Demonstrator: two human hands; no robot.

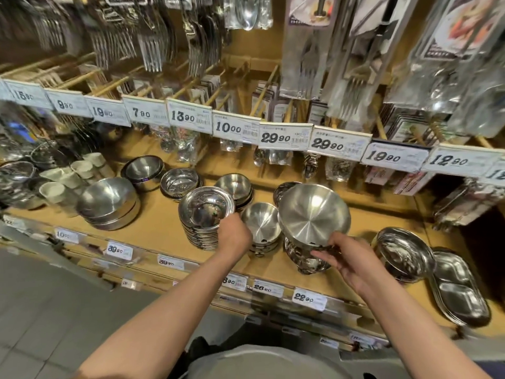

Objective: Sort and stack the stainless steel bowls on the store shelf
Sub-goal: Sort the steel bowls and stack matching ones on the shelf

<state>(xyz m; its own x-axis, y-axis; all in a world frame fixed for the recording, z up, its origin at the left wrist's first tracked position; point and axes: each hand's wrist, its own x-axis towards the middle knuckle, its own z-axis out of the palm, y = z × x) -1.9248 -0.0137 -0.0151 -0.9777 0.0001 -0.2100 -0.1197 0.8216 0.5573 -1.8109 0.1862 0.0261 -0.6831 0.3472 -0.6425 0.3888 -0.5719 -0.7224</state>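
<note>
Head view: the right hand [345,259] grips the near rim of a brushed steel bowl [314,214], held tilted above a stack of shiny bowls [306,258] on the shelf [153,228]. Left of that stack, the left hand [235,233] rests between two further stacks; its fingers appear curled, contact unclear.

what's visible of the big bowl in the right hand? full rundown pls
The big bowl is brushed stainless steel, wide and round, with a flat circular base showing faint radial streaks and a thin rolled rim. It is empty, opening up, tilted toward the camera. The right hand pinches its near rim, fingers under the edge. It sits over a stack of shinier bowls at the front of the wooden shelf; whether it rests on them is unclear. A smaller bowl sits just left.
</note>
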